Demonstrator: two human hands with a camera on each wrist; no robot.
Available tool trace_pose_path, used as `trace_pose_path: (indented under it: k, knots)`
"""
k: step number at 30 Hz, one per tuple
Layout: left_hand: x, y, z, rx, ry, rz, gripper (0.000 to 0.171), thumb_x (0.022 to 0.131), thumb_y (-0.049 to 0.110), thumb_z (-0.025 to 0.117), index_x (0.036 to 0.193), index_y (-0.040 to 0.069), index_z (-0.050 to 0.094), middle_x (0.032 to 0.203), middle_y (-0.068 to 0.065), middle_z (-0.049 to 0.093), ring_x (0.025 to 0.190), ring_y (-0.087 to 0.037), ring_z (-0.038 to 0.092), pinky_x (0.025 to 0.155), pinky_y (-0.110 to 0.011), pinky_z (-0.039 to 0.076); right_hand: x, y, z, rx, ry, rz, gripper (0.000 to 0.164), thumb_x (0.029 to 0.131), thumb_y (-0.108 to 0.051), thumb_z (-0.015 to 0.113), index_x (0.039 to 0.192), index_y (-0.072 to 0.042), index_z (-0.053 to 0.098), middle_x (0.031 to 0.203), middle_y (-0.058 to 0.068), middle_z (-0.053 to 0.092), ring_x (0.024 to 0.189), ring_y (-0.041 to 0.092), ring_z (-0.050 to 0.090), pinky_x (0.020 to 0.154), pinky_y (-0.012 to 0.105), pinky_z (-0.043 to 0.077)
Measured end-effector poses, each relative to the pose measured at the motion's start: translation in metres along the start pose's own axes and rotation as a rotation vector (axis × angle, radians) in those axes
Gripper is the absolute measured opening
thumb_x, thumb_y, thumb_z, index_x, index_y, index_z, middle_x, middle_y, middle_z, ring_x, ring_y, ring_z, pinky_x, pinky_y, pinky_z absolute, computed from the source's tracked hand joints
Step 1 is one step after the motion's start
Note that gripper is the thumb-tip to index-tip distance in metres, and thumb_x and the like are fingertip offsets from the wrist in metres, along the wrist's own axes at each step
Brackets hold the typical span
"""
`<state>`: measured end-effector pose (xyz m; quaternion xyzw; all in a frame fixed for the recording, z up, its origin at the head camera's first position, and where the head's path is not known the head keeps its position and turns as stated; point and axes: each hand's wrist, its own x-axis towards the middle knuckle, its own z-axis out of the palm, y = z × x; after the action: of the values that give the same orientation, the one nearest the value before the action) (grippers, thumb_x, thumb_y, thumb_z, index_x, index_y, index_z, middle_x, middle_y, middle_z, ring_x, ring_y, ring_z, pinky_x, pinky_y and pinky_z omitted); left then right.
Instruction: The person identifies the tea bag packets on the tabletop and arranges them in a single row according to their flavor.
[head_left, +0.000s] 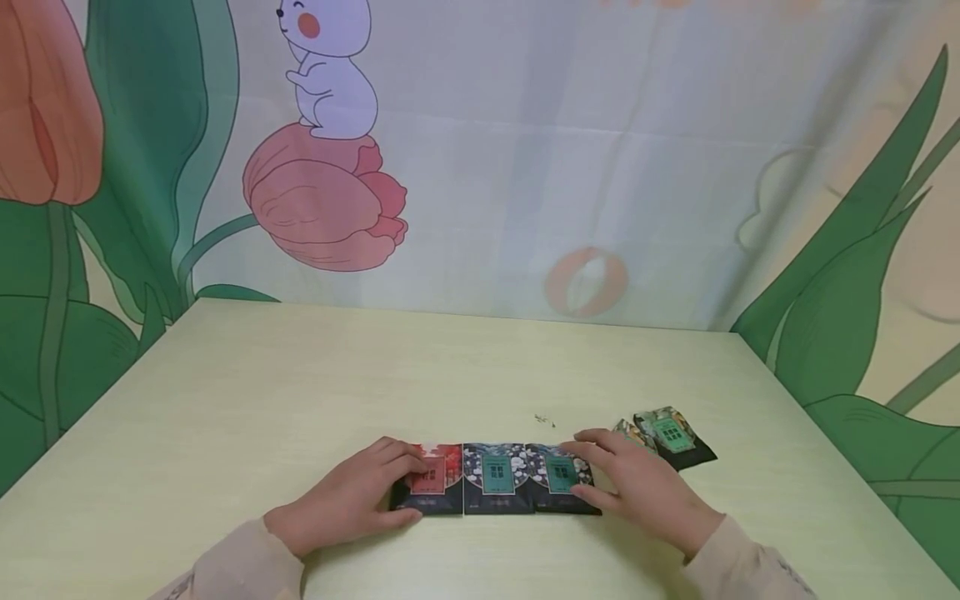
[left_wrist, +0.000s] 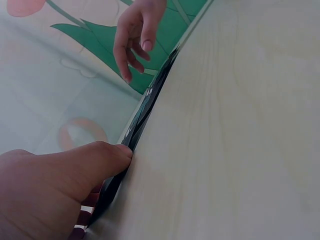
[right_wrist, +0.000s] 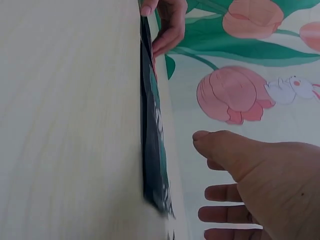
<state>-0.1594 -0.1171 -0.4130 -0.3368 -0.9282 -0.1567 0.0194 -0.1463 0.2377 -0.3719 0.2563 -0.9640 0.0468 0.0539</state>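
Observation:
Three flat sachets lie side by side in a row: a red-and-black sachet at left, a blue floral sachet in the middle, and another blue floral sachet at right. The two blue ones overlap slightly. My left hand holds the left end of the red sachet, its thumb at the front edge and fingers over the back. In the left wrist view that thumb touches the dark edge. My right hand is spread over the right sachet's end; the right wrist view shows its fingers apart, holding nothing.
Green-and-black sachets lie behind the right hand, one partly hidden by it. Small dark crumbs are scattered beyond the row. A printed curtain hangs along the far edge of the pale table.

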Motion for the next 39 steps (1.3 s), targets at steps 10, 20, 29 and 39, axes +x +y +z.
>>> trace_pose_path:
  k: [10, 20, 29, 39]
  knots:
    - [0.001, 0.002, 0.003, -0.008, -0.014, -0.005, 0.048, 0.083, 0.044, 0.071, 0.122, 0.015, 0.062, 0.128, 0.002, 0.058, 0.118, -0.016, 0.051, 0.102, -0.039, 0.048, -0.012, 0.044, 0.009, 0.038, 0.064, 0.043, 0.036, 0.088, -0.032, 0.068, 0.120, -0.016, 0.066, 0.125, 0.007, 0.061, 0.117, 0.030, 0.058, 0.094, 0.048, 0.051]
    - [-0.002, 0.000, 0.004, -0.030, -0.007, -0.014, 0.048, 0.083, 0.043, 0.071, 0.122, 0.016, 0.062, 0.128, 0.003, 0.057, 0.120, -0.016, 0.051, 0.102, -0.039, 0.048, -0.017, 0.078, 0.014, 0.119, 0.013, 0.102, 0.034, 0.090, -0.032, 0.065, 0.121, -0.016, 0.065, 0.128, 0.011, 0.060, 0.119, 0.036, 0.055, 0.096, 0.054, 0.048]
    - [-0.001, -0.001, 0.001, -0.022, -0.003, -0.015, 0.048, 0.084, 0.045, 0.070, 0.122, 0.016, 0.062, 0.129, 0.003, 0.057, 0.120, -0.016, 0.051, 0.103, -0.040, 0.048, -0.020, 0.090, 0.016, 0.138, -0.014, 0.118, 0.039, 0.090, -0.032, 0.065, 0.124, -0.012, 0.065, 0.131, 0.011, 0.058, 0.123, 0.037, 0.052, 0.098, 0.054, 0.047]
    - [0.002, -0.001, 0.002, -0.028, -0.005, -0.018, 0.049, 0.083, 0.046, 0.070, 0.122, 0.016, 0.062, 0.128, 0.004, 0.057, 0.119, -0.016, 0.050, 0.102, -0.039, 0.048, -0.018, 0.087, 0.014, 0.046, -0.033, 0.068, 0.040, 0.088, -0.030, 0.067, 0.123, -0.010, 0.066, 0.127, 0.012, 0.062, 0.117, 0.036, 0.056, 0.098, 0.055, 0.046]
